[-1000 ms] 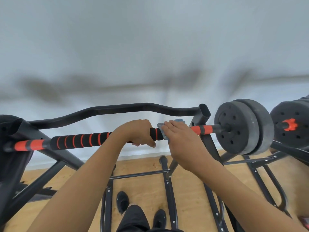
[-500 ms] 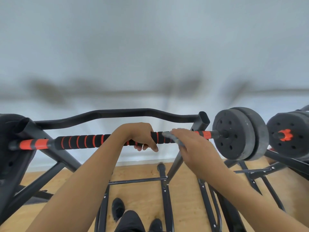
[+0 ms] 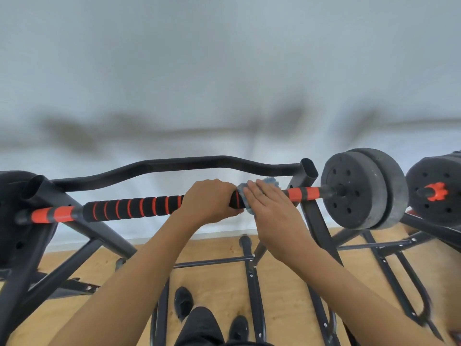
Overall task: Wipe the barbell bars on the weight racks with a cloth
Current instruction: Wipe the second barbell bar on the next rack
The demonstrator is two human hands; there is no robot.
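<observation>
A barbell bar [image 3: 129, 208] with black foam and orange rings lies across a black weight rack [image 3: 309, 171]. My left hand [image 3: 209, 199] grips the bar near its middle, fingers curled round it. Just right of it, my right hand [image 3: 272, 211] holds a blue-grey cloth [image 3: 268, 182] against the bar, fingers laid over the cloth, which shows above and below the fingers. Dark weight plates [image 3: 361, 189] sit on the bar's right end.
A curved black rack bar [image 3: 174, 166] runs behind the barbell. A second barbell end with an orange collar [image 3: 435, 191] is at the far right. Another dark plate [image 3: 15, 216] is at the left. Rack legs [image 3: 252, 275] cross the wooden floor by my shoes [image 3: 183, 303].
My right hand with the cloth slid right along the bar and has come back left next to my left hand. My left hand kept its grip.
</observation>
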